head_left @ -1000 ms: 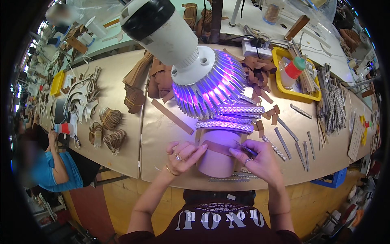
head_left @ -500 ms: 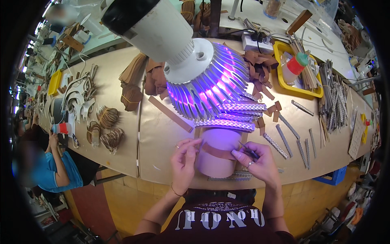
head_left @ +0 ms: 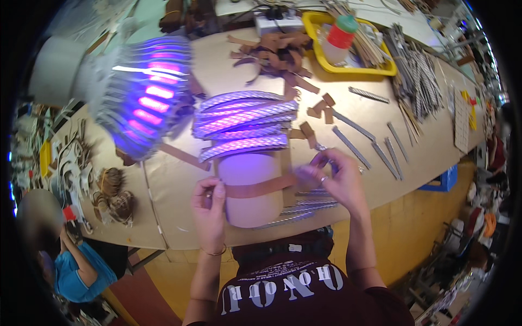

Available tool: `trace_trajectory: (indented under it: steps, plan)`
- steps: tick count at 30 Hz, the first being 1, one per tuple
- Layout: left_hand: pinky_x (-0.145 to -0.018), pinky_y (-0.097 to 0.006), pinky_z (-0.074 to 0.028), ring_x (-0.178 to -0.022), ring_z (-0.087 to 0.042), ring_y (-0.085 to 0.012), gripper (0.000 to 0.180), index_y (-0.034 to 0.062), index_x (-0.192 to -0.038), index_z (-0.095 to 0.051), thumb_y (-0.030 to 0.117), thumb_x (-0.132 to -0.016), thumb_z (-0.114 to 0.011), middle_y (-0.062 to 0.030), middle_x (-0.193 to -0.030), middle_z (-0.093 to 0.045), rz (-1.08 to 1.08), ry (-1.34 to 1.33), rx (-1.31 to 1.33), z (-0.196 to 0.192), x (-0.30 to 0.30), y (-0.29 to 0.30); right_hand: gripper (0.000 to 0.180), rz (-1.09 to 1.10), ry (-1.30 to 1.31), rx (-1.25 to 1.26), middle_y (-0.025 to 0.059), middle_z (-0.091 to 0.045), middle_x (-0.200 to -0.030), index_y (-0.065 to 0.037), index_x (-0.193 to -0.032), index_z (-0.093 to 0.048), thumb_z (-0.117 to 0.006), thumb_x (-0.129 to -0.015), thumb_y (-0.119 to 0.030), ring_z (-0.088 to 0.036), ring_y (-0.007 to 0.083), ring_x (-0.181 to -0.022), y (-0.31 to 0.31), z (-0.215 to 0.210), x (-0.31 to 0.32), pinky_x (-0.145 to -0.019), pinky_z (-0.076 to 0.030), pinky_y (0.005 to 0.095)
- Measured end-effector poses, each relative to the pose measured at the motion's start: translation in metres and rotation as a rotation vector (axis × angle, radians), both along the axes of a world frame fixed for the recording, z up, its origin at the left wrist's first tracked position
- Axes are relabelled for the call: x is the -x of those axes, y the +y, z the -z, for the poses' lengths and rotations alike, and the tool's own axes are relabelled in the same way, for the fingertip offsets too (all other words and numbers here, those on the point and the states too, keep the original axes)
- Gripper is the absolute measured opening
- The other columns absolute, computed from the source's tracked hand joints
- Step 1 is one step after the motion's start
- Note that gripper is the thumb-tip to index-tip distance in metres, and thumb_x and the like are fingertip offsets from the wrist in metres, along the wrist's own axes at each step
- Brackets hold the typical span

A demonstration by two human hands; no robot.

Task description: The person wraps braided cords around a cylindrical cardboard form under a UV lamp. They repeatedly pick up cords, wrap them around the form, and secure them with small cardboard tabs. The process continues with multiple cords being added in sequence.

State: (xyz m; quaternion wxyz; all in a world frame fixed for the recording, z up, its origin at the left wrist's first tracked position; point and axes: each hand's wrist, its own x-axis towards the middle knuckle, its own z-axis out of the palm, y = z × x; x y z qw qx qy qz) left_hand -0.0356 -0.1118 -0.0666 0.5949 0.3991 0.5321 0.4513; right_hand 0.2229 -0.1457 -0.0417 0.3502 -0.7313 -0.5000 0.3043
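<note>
A brown strip (head_left: 260, 187) lies across a pale tan cylinder (head_left: 253, 212) in front of me. My left hand (head_left: 209, 201) is closed, pinching the strip's left end beside the cylinder. At the other end, the closed fingers of my right hand (head_left: 331, 176) hold the strip; their tips are smeared by motion, so anything else in them cannot be made out. Just beyond the strip, several silver braided bands (head_left: 242, 127) sit around the cylinder's far part, lit purple. A finned lamp (head_left: 144, 100) with a purple glow stands to the left of them.
Loose braided pieces (head_left: 350, 146) and brown scraps (head_left: 277, 54) lie to the right and at the back. A yellow tray (head_left: 353, 68) holds a red-and-green bottle (head_left: 342, 38). Bundled strips (head_left: 117, 204) lie left, near a person in blue (head_left: 84, 271).
My view has shifted, so the lamp now appears farther left and the braided bands show more fully. My right hand has moved outward from the cylinder, and the strip now spans beyond its right side.
</note>
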Motion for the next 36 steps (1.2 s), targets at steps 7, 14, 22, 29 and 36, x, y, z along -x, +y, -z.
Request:
trace_trajectory:
  steps: [7,14,22,29,36]
  plan:
    - [-0.077,-0.024,-0.04,-0.084,-0.048,-0.0067,0.012,0.0023,-0.099,-0.057,0.014,-0.097,-0.056,-0.0002,-0.094,-0.056,-0.033,-0.108,0.035,0.003,0.002,-0.001,0.02,0.047,-0.169,0.102,0.0061,-0.061,-0.083,-0.002,-0.088,-0.066,-0.078,-0.076,-0.014,-0.058,0.0184,-0.073,-0.062,-0.011,-0.043,-0.063,-0.044,0.0305]
    - [-0.08,-0.026,-0.041,-0.089,-0.05,-0.0099,0.016,0.0017,-0.106,-0.056,0.015,-0.1,-0.049,-0.0056,-0.109,-0.055,-0.15,-0.106,-0.044,-0.004,0.004,-0.008,0.021,-0.132,-0.199,0.211,0.009,-0.06,-0.092,-0.005,-0.093,-0.066,-0.075,-0.078,-0.017,-0.062,0.0299,-0.077,-0.077,0.006,-0.007,-0.069,-0.049,0.0397]
    - [-0.083,-0.028,-0.041,-0.089,-0.05,-0.0143,0.014,0.002,-0.104,-0.053,-0.001,-0.091,-0.047,-0.0112,-0.117,-0.049,-0.241,0.307,-0.434,-0.032,-0.002,-0.027,0.021,-0.164,-0.321,0.278,0.0092,-0.059,-0.093,-0.006,-0.093,-0.063,-0.071,-0.08,-0.021,-0.061,0.0321,-0.079,-0.067,0.01,-0.007,-0.069,-0.049,0.0408]
    - [-0.082,-0.031,-0.044,-0.089,-0.052,-0.0195,0.013,0.0008,-0.097,-0.053,-0.003,-0.084,-0.054,-0.0135,-0.106,-0.051,-0.026,0.276,-0.668,-0.051,-0.019,-0.038,0.025,-0.198,-0.434,0.188,0.007,-0.062,-0.083,-0.007,-0.096,-0.063,-0.072,-0.081,-0.026,-0.061,0.026,-0.066,-0.059,0.002,-0.02,-0.06,-0.047,0.0372]
    - [-0.094,-0.033,-0.046,-0.106,-0.058,-0.0208,0.035,-0.0029,-0.123,-0.049,-0.001,-0.089,-0.056,-0.0141,-0.114,-0.056,0.575,0.013,-0.381,-0.078,-0.046,-0.024,0.022,0.146,0.732,-0.069,-0.004,-0.059,-0.072,-0.002,-0.088,-0.063,-0.078,-0.079,-0.014,-0.046,0.001,-0.057,-0.03,-0.052,-0.025,-0.051,-0.036,0.0167]
